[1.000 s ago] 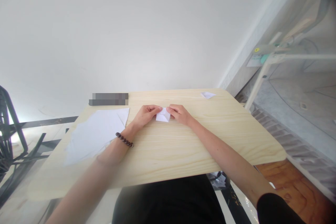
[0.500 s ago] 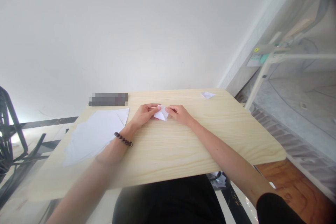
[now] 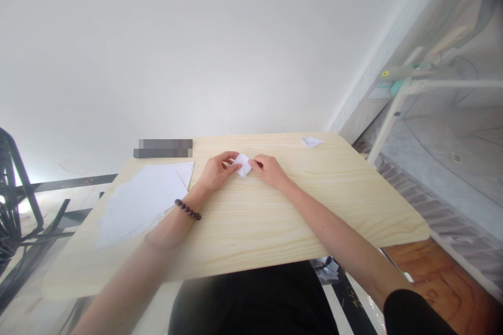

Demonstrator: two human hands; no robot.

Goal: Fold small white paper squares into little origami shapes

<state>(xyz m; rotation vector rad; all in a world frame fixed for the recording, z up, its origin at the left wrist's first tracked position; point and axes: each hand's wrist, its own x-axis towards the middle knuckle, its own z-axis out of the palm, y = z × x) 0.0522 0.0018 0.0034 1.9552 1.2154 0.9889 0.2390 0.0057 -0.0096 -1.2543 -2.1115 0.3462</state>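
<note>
Over the middle of the light wood table [image 3: 236, 235], a small folded piece of white paper [image 3: 243, 166] is held between my two hands. My left hand [image 3: 218, 169], with a dark beaded bracelet on its wrist, pinches the paper's left side between thumb and fingers. On the opposite side, my right hand [image 3: 268, 168] grips the right corner with thumb and bent forefinger. The paper has a diamond outline with creases down toward its lower point. Its underside is hidden.
A spread stack of white paper sheets [image 3: 145, 193] lies on the table's left. Behind it sits a dark blurred-out object [image 3: 163, 148]. Another folded white paper [image 3: 312, 142] rests near the far right edge. A white wall [image 3: 243, 52] stands behind, a black chair [image 3: 15, 183] at left.
The folded paper has turned and opened from an uneven shape into a diamond. My left thumb has shifted down along its edge, and the fingers have loosened slightly.
</note>
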